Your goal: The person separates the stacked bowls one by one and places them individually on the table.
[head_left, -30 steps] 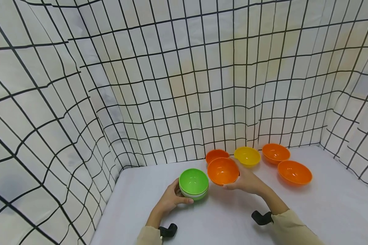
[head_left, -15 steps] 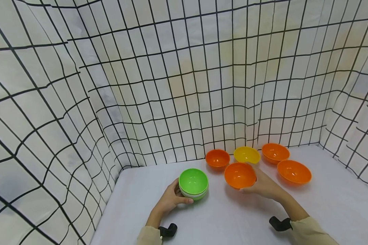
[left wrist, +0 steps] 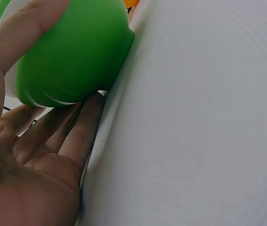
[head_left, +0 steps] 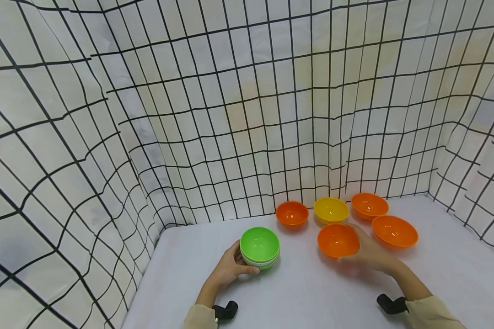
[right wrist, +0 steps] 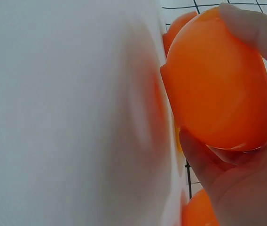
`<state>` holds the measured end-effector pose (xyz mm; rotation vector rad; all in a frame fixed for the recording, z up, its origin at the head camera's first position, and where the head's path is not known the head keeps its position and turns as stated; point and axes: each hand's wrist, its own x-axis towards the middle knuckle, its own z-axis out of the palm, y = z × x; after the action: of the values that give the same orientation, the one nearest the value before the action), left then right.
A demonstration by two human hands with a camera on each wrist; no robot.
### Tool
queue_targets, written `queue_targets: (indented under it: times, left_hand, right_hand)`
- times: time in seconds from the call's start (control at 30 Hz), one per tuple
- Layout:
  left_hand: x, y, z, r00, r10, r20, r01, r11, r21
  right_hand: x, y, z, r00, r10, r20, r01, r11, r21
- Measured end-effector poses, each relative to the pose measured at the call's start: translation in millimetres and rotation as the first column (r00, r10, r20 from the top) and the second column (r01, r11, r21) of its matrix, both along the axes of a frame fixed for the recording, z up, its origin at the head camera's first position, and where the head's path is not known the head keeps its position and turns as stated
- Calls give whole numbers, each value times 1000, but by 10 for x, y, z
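My left hand [head_left: 227, 269] holds a small stack of bowls [head_left: 260, 246] from its left side, green at top and bottom with a white rim between. In the left wrist view, the thumb lies along one side of the green bowl [left wrist: 77, 52] and the fingers reach round the other, low by the table. My right hand [head_left: 368, 251] grips an orange bowl [head_left: 338, 241] from the right, thumb at its near side. The right wrist view shows this bowl [right wrist: 218, 84] just over the white surface, mouth up in the head view.
Along the back stand a red-orange bowl [head_left: 292, 214], a yellow bowl [head_left: 331, 210] and an orange bowl [head_left: 369, 206]. Another orange bowl [head_left: 395, 231] sits right of my right hand. A white cloth with black grid lines [head_left: 247, 114] hangs behind the white table [head_left: 296, 297].
My right hand has carried the orange bowl rightward and slightly nearer, away from the green stack, uncovering the red-orange bowl. The left hand and its stack have stayed in place.
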<state>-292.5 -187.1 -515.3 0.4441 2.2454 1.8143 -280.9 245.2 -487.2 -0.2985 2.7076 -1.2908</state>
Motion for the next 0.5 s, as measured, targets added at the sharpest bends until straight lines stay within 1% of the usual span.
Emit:
queue_targets:
  times: [0.17,0.5]
  left_hand:
    - [-11,-3,-12,1000,-4,0,4,1000,7]
    - [-17,-2,-21,1000,-3,-3,3,1000,8]
  right_hand:
    - [3,58,-23,1000,-13,7,12,1000,3]
    - [19,107,0,996,-31,85,26,998,53]
